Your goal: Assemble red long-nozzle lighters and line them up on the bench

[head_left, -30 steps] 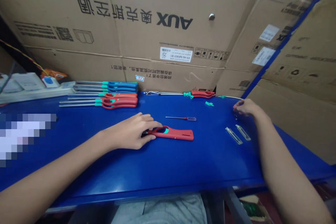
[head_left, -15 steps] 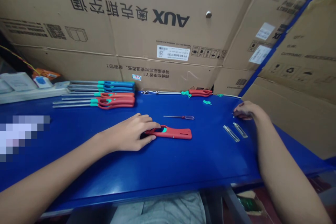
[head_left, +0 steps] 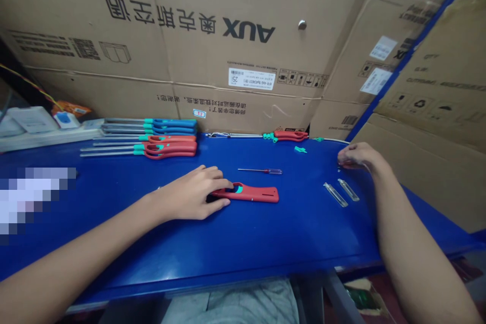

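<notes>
My left hand [head_left: 192, 194] grips the near end of a red plastic lighter body [head_left: 252, 193], which lies flat on the blue table [head_left: 243, 235] and has a teal insert in its opening. A small screwdriver with a clear handle [head_left: 261, 171] lies just beyond it. My right hand [head_left: 359, 157] rests at the far right with curled fingers, touching the table near tiny bits too small to name. Two clear plastic strips [head_left: 335, 195] lie just below that hand. Whatever my right fingertips may hold is hidden.
Several finished red and blue long lighters [head_left: 152, 142] lie in a row at the back left. Another red lighter body [head_left: 290, 135] and a small teal part [head_left: 299, 149] sit at the back. A power strip [head_left: 49, 134] lies at left; cardboard boxes [head_left: 243, 50] wall the back.
The view sways slightly. Both hands stay about where they were, with the left still on the red body.
</notes>
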Motion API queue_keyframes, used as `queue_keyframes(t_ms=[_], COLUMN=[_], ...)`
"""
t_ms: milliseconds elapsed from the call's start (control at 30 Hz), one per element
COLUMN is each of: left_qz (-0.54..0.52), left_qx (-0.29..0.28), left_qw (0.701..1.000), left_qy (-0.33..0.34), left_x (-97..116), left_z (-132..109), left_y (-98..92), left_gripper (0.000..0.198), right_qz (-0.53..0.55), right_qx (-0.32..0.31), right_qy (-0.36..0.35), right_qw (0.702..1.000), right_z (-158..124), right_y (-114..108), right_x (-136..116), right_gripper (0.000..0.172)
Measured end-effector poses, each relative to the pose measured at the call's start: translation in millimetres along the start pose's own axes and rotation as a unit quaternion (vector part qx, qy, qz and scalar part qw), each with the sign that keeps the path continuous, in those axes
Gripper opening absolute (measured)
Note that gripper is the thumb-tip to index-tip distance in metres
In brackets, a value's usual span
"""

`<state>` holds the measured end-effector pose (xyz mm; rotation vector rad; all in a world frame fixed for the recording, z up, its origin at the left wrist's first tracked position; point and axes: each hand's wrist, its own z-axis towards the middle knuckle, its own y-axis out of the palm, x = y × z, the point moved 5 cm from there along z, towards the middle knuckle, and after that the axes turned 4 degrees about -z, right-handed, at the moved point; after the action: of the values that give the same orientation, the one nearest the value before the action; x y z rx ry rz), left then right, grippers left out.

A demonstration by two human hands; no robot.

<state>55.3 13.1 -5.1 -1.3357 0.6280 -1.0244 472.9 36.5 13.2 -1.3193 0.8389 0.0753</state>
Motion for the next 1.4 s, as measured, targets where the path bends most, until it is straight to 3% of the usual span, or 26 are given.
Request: queue_keyframes(t_ms=[100,233,333,467,567,633,700,800,900,967,1067,1233,1400], left_qz=[0.019,0.008,0.018,0.091,0.087,0.053,0.027,0.022,0.051,0.061,0.038,0.017,-0.007], left_qx=[0.061,0.054,0.053,0.073,0.09,0.083,0.055,0.025,0.023,0.035,0.048,0.019,0.023], left_qw=[0.998,0.998,0.998,0.992,0.99,0.994,0.998,0.999,0.997,0.995,0.995,0.998,0.998], left_qy=[-0.014,-0.016,-0.038,-0.054,-0.057,-0.036,-0.017,-0.023,-0.059,-0.076,-0.073,-0.058,-0.064], left_x=[2.5,4.1,-1.0,-6.1,-5.1,-1.2,1.9,1.0,-4.4,-7.1,-8.4,-8.6,-9.6], left_z=[3.9,7.4,4.7,1.1,4.0,8.0,11.3,11.5,7.8,5.6,5.5,9.0,7.8], left_y=[1.5,7.7,2.5,-6.4,-3.1,4.2,11.8,14.4,9.2,6.3,7.8,15.7,14.4], left_gripper=[0.05,0.03,0.022,0.03,0.046,0.052,0.052,0.036,0.027,0.032,0.048,0.037,0.036], right_qz=[0.086,0.163,0.178,0.169,0.166,0.196,0.211,0.17,0.111,0.097,0.115,0.179,0.184], right_qx=[-0.022,-0.113,-0.125,-0.145,-0.185,-0.167,-0.134,-0.088,-0.052,-0.042,-0.064,-0.156,-0.17], right_qy=[-0.029,-0.162,-0.277,-0.365,-0.389,-0.407,-0.434,-0.485,-0.539,-0.56,-0.552,-0.487,-0.473], right_qw=[0.996,0.967,0.936,0.904,0.887,0.876,0.866,0.853,0.833,0.822,0.823,0.841,0.845], right_z=[-13.2,-31.8,-47.5,-73.7,-91.2,-97.6,-101.3,-106.0,-113.5,-119.9,-128.2,-133.9,-133.2], right_y=[8.5,28.7,42.1,78.9,112.9,124.4,128.5,129.0,128.3,128.5,130.1,135.9,139.4], right_x=[-31.3,-100.5,-149.3,-179.8,-177.9,-171.1,-162.9,-152.7,-149.6,-151.2,-155.8,-158.4,-156.5], right_gripper=[0.018,0.018,0.019,0.011,0.008,0.004,0.002,0.007,0.014,0.016,0.016,0.008,0.006])
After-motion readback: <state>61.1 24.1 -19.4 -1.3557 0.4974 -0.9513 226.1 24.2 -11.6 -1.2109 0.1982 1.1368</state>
